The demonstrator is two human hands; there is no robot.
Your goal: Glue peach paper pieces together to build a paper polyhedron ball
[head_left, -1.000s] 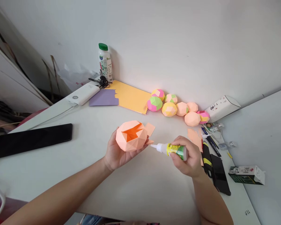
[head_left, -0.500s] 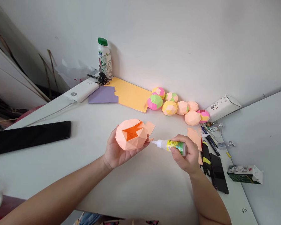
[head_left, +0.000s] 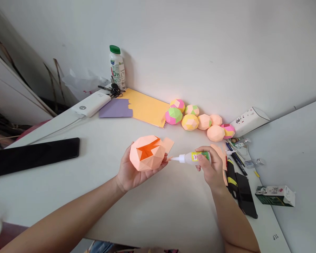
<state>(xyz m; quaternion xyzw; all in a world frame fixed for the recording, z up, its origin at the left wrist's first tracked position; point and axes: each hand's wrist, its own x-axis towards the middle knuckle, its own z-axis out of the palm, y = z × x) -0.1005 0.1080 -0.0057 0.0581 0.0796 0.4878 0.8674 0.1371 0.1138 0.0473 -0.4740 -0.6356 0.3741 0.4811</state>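
My left hand (head_left: 127,175) cradles a peach faceted paper ball (head_left: 147,163) from below, its fingers curled under it. A jagged gap in the ball's top shows a deeper orange inside. At that hand's fingertips is a small peach paper piece (head_left: 169,159). My right hand (head_left: 212,168) is wrapped round a glue bottle (head_left: 193,158), held nearly level. The bottle's thin white nozzle points left and reaches the small piece; whether it touches cannot be made out. A larger peach paper scrap (head_left: 168,144) lies on the table just behind the ball.
Several finished paper balls (head_left: 190,122) line the wall beside a white box (head_left: 250,121). Yellow card (head_left: 149,107), purple card (head_left: 116,108), a power bank (head_left: 91,103) and keys (head_left: 115,90) lie at the back left. Phones (head_left: 34,156) (head_left: 246,195) flank the table, with a cutter (head_left: 231,175) at right.
My right hand has turned the glue bottle slightly, so it lies more level and its label shows differently. The left hand and ball have barely moved.
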